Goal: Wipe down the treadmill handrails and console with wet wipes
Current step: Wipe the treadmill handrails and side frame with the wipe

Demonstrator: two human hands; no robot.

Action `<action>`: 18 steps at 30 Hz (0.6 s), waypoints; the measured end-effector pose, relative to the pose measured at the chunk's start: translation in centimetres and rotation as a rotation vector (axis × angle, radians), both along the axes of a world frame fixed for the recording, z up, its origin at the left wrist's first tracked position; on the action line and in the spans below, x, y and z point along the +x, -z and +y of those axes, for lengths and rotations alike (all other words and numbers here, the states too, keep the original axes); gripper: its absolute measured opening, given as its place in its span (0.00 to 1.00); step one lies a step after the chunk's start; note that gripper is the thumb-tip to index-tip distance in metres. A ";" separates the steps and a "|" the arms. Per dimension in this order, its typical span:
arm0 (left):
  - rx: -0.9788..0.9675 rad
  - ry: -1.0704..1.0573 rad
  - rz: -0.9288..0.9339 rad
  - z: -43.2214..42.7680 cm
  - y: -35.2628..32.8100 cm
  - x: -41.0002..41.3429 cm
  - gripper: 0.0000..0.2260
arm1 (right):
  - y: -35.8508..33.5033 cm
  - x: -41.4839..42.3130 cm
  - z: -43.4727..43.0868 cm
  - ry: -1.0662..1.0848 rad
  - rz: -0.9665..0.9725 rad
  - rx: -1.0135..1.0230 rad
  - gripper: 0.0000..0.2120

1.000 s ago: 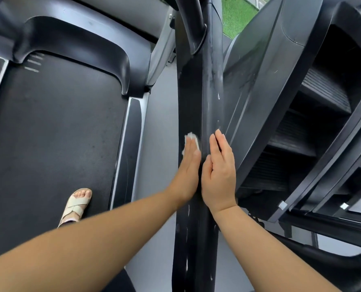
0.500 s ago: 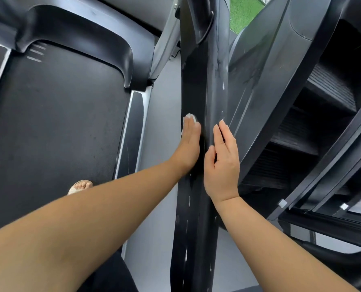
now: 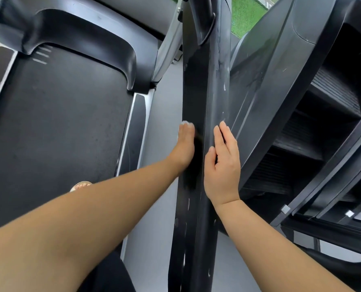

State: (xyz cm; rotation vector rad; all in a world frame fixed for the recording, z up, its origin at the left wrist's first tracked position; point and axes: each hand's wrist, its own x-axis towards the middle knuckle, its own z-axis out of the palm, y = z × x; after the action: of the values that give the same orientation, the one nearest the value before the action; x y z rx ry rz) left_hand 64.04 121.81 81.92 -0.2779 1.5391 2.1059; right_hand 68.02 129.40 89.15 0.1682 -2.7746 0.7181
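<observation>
Head view, looking down: the left hand lies flat against the left face of the long black handrail, fingers straight and together, pressing the wet wipe to the surface. Only a white edge of it peeks past the fingertips. The right hand rests flat on the rail's right edge, fingers straight and close together, gripping nothing. It looks like a brace. To the left are the treadmill belt and a sandalled foot; a stair machine stands on the right.

I'd call this the handrail step, mid-rail. White flecks show on the rail both above and below the hands, so next comes firm, even pressure along its length. The console is out of sight.
</observation>
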 end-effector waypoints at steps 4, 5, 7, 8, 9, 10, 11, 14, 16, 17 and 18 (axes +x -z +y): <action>0.043 0.000 -0.034 0.6 1.2 1.5 0.42 | 0.0 0.0 0.1 0.003 -0.010 -0.010 0.22; 0.079 -0.005 -0.025 1.1 1.9 3.3 0.44 | 0.0 0.0 0.1 0.001 -0.009 -0.015 0.21; 0.124 0.004 0.015 1.9 2.9 6.7 0.42 | 0.0 -0.1 0.1 -0.002 -0.007 -0.016 0.21; 0.128 0.005 0.013 2.1 3.2 7.6 0.41 | 0.0 0.0 0.1 -0.002 -0.008 -0.013 0.21; 0.122 0.011 0.009 2.1 3.5 7.7 0.41 | 0.0 0.0 0.1 -0.001 -0.010 -0.010 0.21; 0.117 0.011 -0.012 2.1 3.5 7.2 0.42 | 0.0 0.0 0.1 0.000 -0.012 -0.008 0.21; 0.116 0.020 -0.040 1.9 3.5 6.1 0.43 | 0.0 0.0 0.1 0.001 -0.015 -0.008 0.21; 0.034 0.016 -0.059 0.7 2.0 1.7 0.40 | 0.0 -0.1 0.1 0.003 -0.021 -0.010 0.22; 0.006 -0.008 -0.025 0.4 1.4 0.3 0.26 | 0.0 0.0 0.1 0.003 -0.019 -0.009 0.22; 0.014 -0.014 -0.025 0.5 1.5 0.2 0.30 | 0.0 0.0 0.1 0.003 -0.016 -0.010 0.22; 0.021 -0.012 -0.036 0.6 1.9 0.6 0.38 | 0.0 0.0 0.1 0.003 -0.016 -0.010 0.22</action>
State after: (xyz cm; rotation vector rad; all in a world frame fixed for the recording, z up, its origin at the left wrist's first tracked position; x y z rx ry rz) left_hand 64.67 122.37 79.99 -0.3164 1.4973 2.1136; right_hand 68.03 129.46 89.18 0.1570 -2.7850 0.7359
